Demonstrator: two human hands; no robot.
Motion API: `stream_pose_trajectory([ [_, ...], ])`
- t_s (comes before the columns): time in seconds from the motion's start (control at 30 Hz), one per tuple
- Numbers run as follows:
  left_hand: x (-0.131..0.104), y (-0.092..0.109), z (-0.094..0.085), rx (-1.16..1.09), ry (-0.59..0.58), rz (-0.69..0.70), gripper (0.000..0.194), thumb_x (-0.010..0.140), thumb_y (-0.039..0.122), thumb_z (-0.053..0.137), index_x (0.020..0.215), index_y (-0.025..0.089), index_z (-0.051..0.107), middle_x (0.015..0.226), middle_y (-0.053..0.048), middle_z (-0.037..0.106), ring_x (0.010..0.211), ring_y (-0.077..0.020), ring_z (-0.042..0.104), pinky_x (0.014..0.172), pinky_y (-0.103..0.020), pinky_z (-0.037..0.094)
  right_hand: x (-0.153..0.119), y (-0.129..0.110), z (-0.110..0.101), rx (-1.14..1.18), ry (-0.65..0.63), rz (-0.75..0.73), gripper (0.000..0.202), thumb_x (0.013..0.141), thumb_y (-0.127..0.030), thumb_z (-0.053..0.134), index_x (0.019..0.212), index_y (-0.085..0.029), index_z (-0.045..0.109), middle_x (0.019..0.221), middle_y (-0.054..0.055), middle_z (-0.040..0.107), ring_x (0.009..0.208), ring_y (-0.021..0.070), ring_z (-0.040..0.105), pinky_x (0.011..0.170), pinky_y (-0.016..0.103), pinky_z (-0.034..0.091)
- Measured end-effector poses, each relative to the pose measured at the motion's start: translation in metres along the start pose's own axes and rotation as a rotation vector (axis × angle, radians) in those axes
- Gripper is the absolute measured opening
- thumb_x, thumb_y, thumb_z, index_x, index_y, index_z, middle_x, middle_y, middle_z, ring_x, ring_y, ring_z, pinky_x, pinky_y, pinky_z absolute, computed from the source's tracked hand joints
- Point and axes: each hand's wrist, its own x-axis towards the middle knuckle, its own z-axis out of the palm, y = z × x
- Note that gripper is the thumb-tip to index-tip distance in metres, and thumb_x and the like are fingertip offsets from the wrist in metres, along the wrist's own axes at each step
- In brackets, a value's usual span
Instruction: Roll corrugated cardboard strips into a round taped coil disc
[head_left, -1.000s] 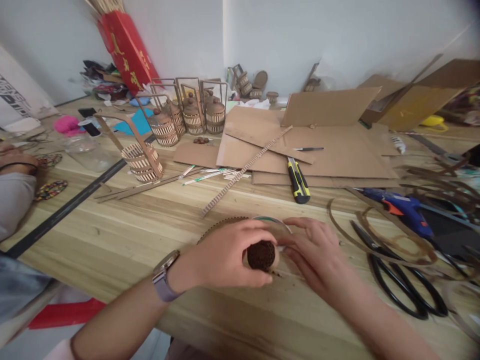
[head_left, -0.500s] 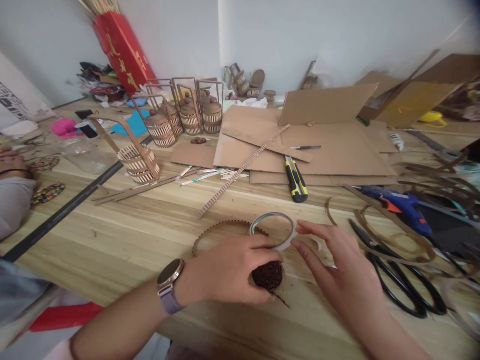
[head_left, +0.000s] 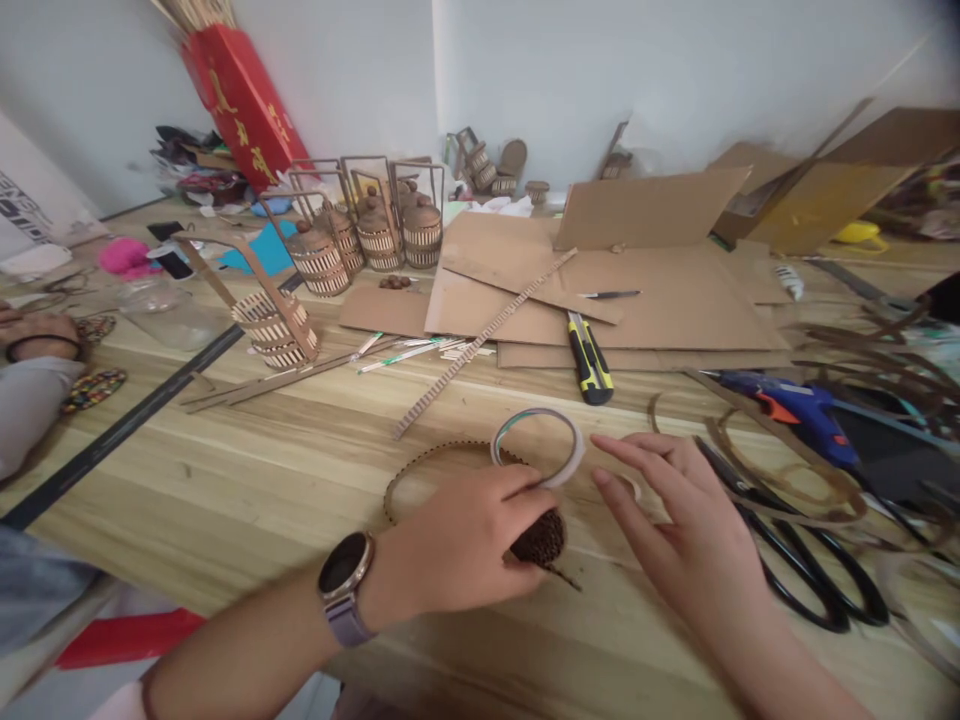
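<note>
My left hand (head_left: pixel 472 540), wearing a watch, curls over a dark brown coil of notched strip (head_left: pixel 541 538). Its thumb and fingers grip the coil on the table. A thin whitish ring (head_left: pixel 577 455), perhaps a roll of tape with green on its inner face, stands at the left fingertips; whether they pinch it I cannot tell. From under that hand a loop of dark notched strip (head_left: pixel 405 470) curves out to the left. My right hand (head_left: pixel 675 510) hovers just right of the ring, thumb and fingers apart, holding nothing.
Black scissors (head_left: pixel 817 575), a blue glue gun (head_left: pixel 806 410) and curled brown strips lie to the right. A yellow-black utility knife (head_left: pixel 589 360) rests by cardboard sheets (head_left: pixel 675 300). Small slatted baskets (head_left: pixel 322 255) stand at the back left. Another person's hand (head_left: pixel 45 335) is at the far left.
My right fingers, which were at the ring's right edge, have come off it and spread. The ring has shifted slightly left and up. My left hand stays on the coil.
</note>
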Motion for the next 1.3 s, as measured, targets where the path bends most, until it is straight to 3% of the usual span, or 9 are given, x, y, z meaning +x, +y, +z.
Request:
stream_pose_trajectory([
  [0.17, 0.001, 0.004, 0.002, 0.011, -0.051, -0.009, 0.04, 0.078, 0.027, 0.074, 0.115, 0.016, 0.063, 0.115, -0.011, 0.066, 0.099, -0.0251, 0.066, 0.086, -0.035, 0.055, -0.002, -0.001, 0.001, 0.027, 0.013, 0.015, 0.006, 0.092, -0.029, 0.06, 0.093, -0.025, 0.065, 0.088, 0.004, 0.062, 0.082, 0.0197, 0.063, 0.068, 0.033, 0.049],
  [0.3, 0.001, 0.0, 0.002, 0.01, -0.011, -0.041, 0.041, 0.078, 0.025, 0.074, 0.116, 0.015, 0.063, 0.115, -0.011, 0.066, 0.102, -0.0259, 0.065, 0.089, -0.035, 0.054, -0.003, -0.004, -0.003, 0.072, 0.012, 0.013, 0.004, 0.09, -0.028, 0.062, 0.087, -0.026, 0.064, 0.086, 0.003, 0.062, 0.082, 0.0202, 0.063, 0.069, 0.034, 0.048],
  [0.43, 0.001, -0.002, 0.001, 0.028, 0.049, -0.085, 0.04, 0.081, 0.025, 0.071, 0.119, 0.016, 0.062, 0.121, -0.012, 0.064, 0.107, -0.0258, 0.064, 0.093, -0.036, 0.053, -0.003, -0.006, -0.003, 0.069, 0.021, 0.01, 0.006, 0.091, -0.027, 0.061, 0.092, -0.026, 0.067, 0.088, 0.003, 0.064, 0.082, 0.0191, 0.064, 0.071, 0.034, 0.048],
  [0.67, 0.001, 0.002, 0.004, 0.109, 0.053, -0.078, 0.033, 0.083, 0.025, 0.071, 0.113, 0.016, 0.061, 0.118, -0.011, 0.064, 0.105, -0.0258, 0.064, 0.092, -0.038, 0.054, -0.001, 0.002, -0.003, 0.095, 0.087, 0.174, 0.012, 0.094, -0.03, 0.057, 0.101, -0.028, 0.067, 0.094, 0.002, 0.066, 0.086, 0.0189, 0.064, 0.072, 0.032, 0.049],
  [0.8, 0.002, 0.006, 0.004, 0.14, 0.008, -0.066, 0.031, 0.085, 0.027, 0.068, 0.113, 0.015, 0.06, 0.115, -0.012, 0.064, 0.101, -0.0261, 0.064, 0.089, -0.039, 0.054, -0.001, -0.005, -0.003, -0.086, 0.138, -0.015, 0.017, 0.093, -0.023, 0.059, 0.106, -0.027, 0.067, 0.093, 0.005, 0.064, 0.082, 0.0204, 0.061, 0.073, 0.036, 0.044],
  [1.0, 0.003, 0.01, 0.007, 0.146, -0.016, -0.043, 0.031, 0.086, 0.026, 0.066, 0.113, 0.014, 0.06, 0.115, -0.013, 0.064, 0.099, -0.0276, 0.064, 0.087, -0.042, 0.055, -0.005, -0.013, -0.001, -0.373, 0.099, -0.301, 0.011, 0.09, -0.02, 0.065, 0.099, -0.025, 0.07, 0.082, 0.003, 0.07, 0.074, 0.0181, 0.06, 0.075, 0.038, 0.037],
  [1.3, 0.001, 0.013, 0.008, 0.133, -0.012, -0.057, 0.031, 0.087, 0.024, 0.063, 0.116, 0.013, 0.059, 0.117, -0.014, 0.063, 0.101, -0.0281, 0.063, 0.088, -0.043, 0.055, -0.003, -0.017, 0.003, -0.328, -0.016, -0.221, 0.012, 0.091, -0.021, 0.058, 0.082, -0.024, 0.066, 0.078, 0.002, 0.069, 0.073, 0.0201, 0.059, 0.075, 0.039, 0.035],
])
